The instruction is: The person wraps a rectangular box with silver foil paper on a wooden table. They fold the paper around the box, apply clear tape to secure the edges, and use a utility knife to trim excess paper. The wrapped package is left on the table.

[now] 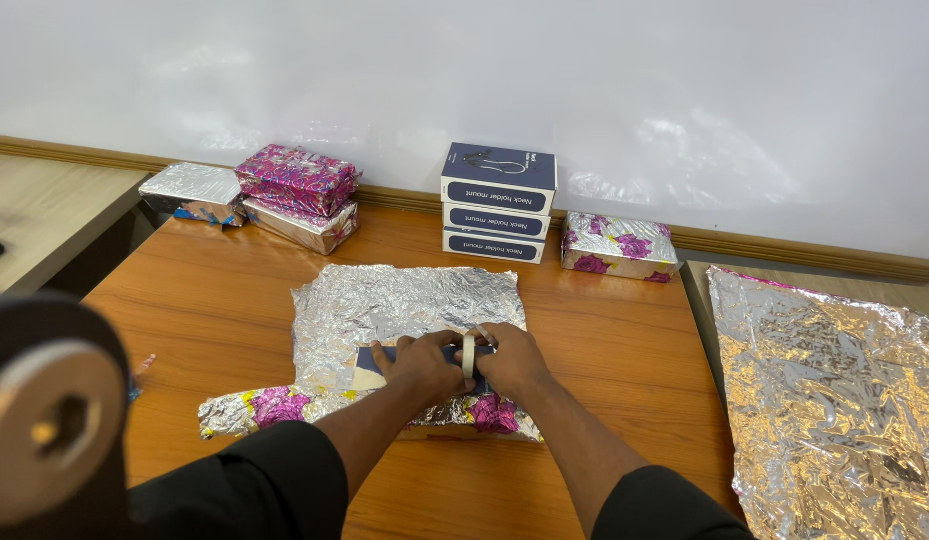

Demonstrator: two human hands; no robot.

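Observation:
My left hand and my right hand meet over a dark blue box that lies on a crinkled silver foil sheet in the middle of the wooden table. Between the two hands stands a small roll of pale tape, pinched by fingers of both. The box is mostly hidden under my hands. The foil's near edge, printed with pink flowers, is folded up in front of my wrists.
Three stacked dark blue boxes stand at the table's back, a wrapped parcel to their right, several wrapped parcels at the back left. A large foil sheet covers a surface at right. A blurred round object fills the lower left.

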